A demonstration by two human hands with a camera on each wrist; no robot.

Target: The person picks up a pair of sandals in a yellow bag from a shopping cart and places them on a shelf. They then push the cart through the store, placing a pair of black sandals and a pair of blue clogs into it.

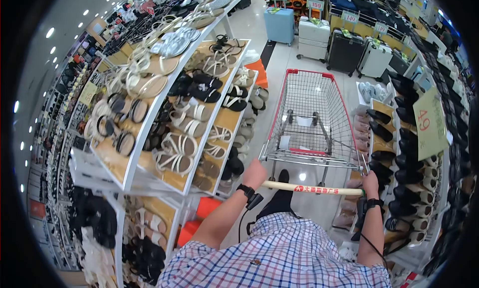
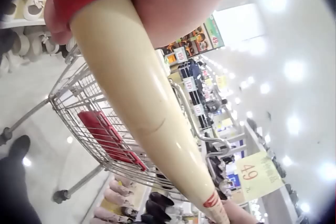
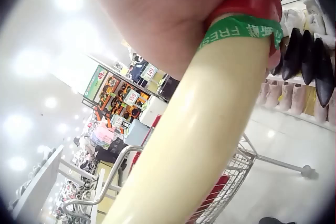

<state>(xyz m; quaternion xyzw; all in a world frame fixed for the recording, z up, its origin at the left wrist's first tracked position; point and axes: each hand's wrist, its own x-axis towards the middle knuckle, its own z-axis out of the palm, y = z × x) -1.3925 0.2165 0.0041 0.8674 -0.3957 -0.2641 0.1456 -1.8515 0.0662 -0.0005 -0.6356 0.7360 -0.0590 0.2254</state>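
Handlebar [image 1: 313, 189] is gripped at both ends—left hand [image 1: 255, 174], right hand [image 1: 370, 184].

On my left, a white rack [image 1: 143, 143] holds tiers of sandals [image 1: 177, 151]. On my right, rows of black shoes [image 1: 382, 132] run from near to far beside a yellow sign [image 1: 430, 121] reading 49. Far ahead of me stand a light-blue suitcase [image 1: 279, 26] at left, then a white suitcase [image 1: 313, 40] and a black suitcase [image 1: 345, 51], price cards [image 1: 315, 4] above them.
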